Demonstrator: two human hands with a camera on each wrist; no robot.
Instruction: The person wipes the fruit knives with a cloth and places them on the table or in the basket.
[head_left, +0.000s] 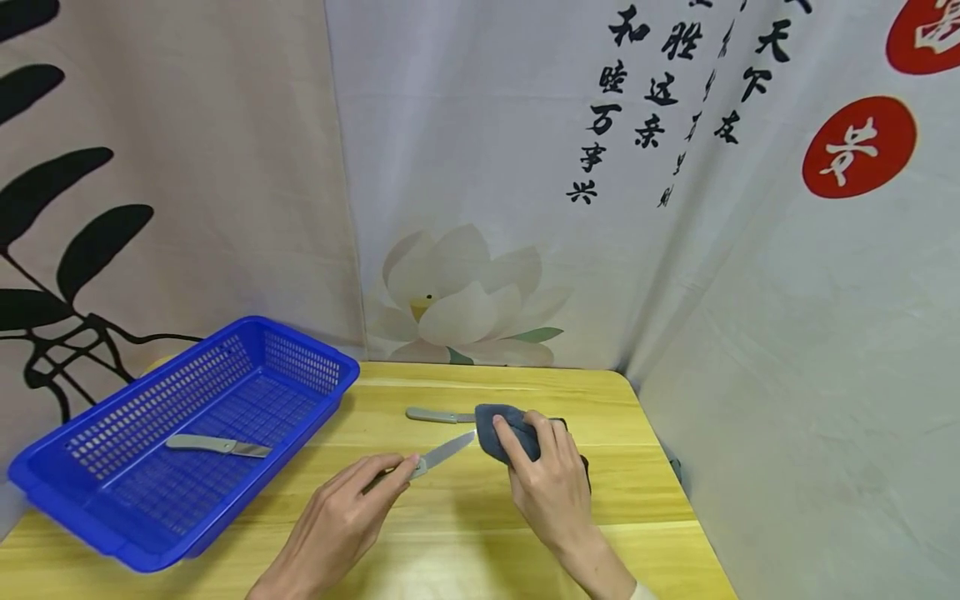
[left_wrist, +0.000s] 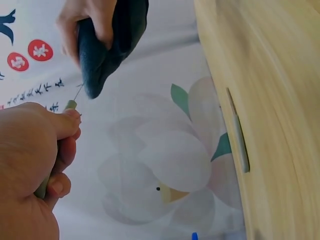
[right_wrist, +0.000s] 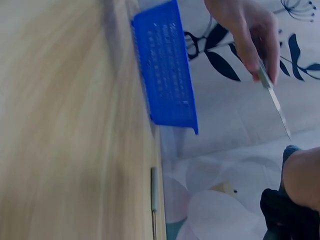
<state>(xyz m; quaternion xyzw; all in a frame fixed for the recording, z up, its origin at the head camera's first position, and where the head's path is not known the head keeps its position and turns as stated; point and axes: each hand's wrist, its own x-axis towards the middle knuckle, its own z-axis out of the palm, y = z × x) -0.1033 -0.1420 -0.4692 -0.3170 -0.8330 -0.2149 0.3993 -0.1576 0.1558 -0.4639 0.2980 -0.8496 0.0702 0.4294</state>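
My left hand (head_left: 347, 510) grips a knife by its grey-green handle, and the bare blade (head_left: 448, 450) points right and away from me. At the blade's tip my right hand (head_left: 551, 479) holds a folded dark blue-grey cloth (head_left: 495, 433), fingers and thumb pinching it. The left wrist view shows the tip right at the lower end of the cloth (left_wrist: 92, 65). Behind the hands a second knife (head_left: 435, 415) lies on the table, the end of its blade hidden by the cloth. A third knife (head_left: 217, 445) rests inside the blue basket (head_left: 330, 406).
The basket stands at the left of the wooden table (head_left: 420, 550), its slotted walls raised above the surface. A printed curtain (head_left: 480, 167) hangs along the table's back edge, and another pale cloth wall (head_left: 810, 375) closes off the right side.
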